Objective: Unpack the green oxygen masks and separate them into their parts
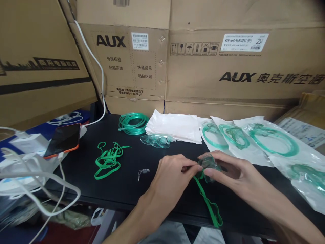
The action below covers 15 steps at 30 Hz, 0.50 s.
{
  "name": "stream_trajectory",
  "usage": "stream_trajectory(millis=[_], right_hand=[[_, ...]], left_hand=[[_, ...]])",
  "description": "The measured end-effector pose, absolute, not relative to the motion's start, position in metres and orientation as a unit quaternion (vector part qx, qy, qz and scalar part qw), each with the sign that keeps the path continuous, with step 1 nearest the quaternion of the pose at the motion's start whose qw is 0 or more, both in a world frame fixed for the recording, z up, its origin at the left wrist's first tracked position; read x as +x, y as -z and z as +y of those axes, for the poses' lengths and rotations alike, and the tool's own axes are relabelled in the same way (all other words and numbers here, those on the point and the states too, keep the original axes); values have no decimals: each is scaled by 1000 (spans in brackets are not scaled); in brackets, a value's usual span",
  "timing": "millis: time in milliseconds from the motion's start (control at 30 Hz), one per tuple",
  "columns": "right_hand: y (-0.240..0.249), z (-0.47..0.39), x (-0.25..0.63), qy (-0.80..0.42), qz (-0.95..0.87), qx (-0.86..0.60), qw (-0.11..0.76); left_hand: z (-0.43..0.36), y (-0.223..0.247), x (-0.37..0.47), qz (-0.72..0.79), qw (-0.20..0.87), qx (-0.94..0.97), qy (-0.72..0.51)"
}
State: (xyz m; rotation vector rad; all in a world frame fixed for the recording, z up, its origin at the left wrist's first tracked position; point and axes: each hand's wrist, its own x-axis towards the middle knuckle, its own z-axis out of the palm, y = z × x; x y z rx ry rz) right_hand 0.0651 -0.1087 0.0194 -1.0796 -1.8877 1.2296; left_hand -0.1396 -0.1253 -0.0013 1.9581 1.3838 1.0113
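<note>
Left fingers (195, 168) pinch green strap (215, 221) at clear mask, right fingers (212, 174) grasp mask (210, 162); bagged sets (235, 136) beyond right, unbagged masks (157, 140) beyond left.

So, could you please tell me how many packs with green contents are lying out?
4. The first pack lies beside the white stack; the second pack and third pack follow rightward; the fourth pack lies nearer, at the right edge. Others may be hidden.
</note>
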Motion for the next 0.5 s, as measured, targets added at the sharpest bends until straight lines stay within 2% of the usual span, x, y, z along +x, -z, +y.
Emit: stream_trajectory(millis=[200, 367, 433, 500], right_hand=[[-16, -112, 69, -421, -728, -427, 332], [-27, -105, 88, -381, -726, -480, 311], [-28, -98, 108, -330, -699, -541, 331], [-23, -90, 131, -226, -660, -609, 378]], left_hand=[[-128, 0, -142, 511, 248, 737, -366], [-131, -1, -144, 505, 266, 740, -356], [-133, -3, -146, 510, 264, 737, -356], [-135, -4, -148, 509, 267, 732, -365]])
